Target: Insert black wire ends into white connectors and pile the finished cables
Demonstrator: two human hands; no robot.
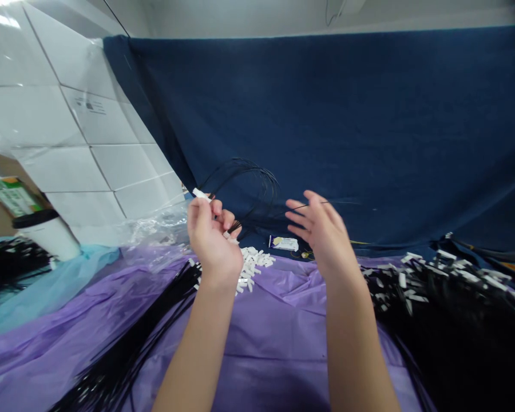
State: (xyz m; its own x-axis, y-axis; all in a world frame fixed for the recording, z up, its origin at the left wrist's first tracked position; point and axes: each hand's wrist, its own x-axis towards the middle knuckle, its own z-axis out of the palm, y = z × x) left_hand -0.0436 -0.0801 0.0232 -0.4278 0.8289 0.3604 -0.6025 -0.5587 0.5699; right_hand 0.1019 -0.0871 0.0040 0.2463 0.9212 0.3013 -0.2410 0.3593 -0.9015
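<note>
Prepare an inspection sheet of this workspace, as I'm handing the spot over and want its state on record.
Surface: purple sheet, creased; light-blue sheet at left.
Job's things: loose white pieces in the middle; black strand bundle left of them, white-tipped pile at right.
Clutter: small packet behind the white pieces; lidded cup at far left.
Grip: left hand holds a white piece and looped black strands; right hand has fingers spread at a thin strand, hold unclear.
Cables: thin cord on the back wall.
Surroundings: dark blue cloth behind, plastic-wrapped white boxes at left.
</note>
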